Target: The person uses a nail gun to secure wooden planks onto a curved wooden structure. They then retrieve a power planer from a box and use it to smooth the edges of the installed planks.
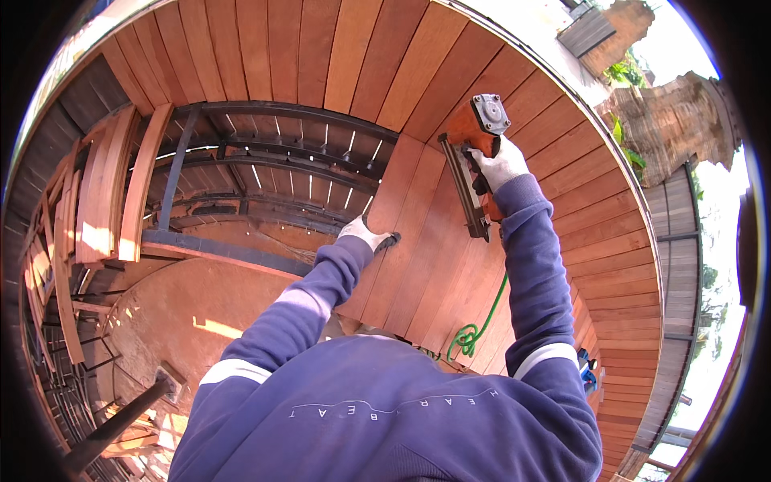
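Gripping an orange nail gun, right hand gloved.

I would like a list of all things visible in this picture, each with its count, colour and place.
nail gun: one, orange and black, over the deck boards, held in the right hand.
air hose: one, green, coiled on the boards below the nail gun.
deck boards: many, reddish brown, laid across the top and right.
metal frame: one, dark, uncovered at centre left.
loose boards: several, light brown, stacked at left.
blue object: one, at right beside the sleeve; kind unclear.
left hand: white glove, resting on a board edge.
right hand: white glove, gripping the nail gun.
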`<state>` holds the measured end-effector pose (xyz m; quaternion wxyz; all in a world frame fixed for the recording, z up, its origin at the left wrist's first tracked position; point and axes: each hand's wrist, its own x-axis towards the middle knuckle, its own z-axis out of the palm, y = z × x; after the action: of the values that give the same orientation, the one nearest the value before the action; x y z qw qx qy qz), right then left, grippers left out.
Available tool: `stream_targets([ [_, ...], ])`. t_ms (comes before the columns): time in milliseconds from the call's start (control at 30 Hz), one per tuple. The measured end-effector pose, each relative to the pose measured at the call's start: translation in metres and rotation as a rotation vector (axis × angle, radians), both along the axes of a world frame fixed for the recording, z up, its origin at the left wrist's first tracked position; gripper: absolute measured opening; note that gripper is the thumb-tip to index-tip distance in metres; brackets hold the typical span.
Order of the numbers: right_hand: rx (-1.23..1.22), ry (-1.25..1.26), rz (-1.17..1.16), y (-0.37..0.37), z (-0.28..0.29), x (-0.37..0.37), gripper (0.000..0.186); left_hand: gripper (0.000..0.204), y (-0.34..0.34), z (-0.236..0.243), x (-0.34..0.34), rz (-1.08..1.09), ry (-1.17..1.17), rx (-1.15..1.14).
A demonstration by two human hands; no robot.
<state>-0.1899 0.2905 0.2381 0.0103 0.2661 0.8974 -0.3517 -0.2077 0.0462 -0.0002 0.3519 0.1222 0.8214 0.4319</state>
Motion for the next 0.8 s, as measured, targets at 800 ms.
stream_targets([
  [800,0.391,-0.182,0.023,0.017,-0.065,-0.031,0.047,0.085,0.021,0.083,0.002,-0.643,0.896,-0.229],
])
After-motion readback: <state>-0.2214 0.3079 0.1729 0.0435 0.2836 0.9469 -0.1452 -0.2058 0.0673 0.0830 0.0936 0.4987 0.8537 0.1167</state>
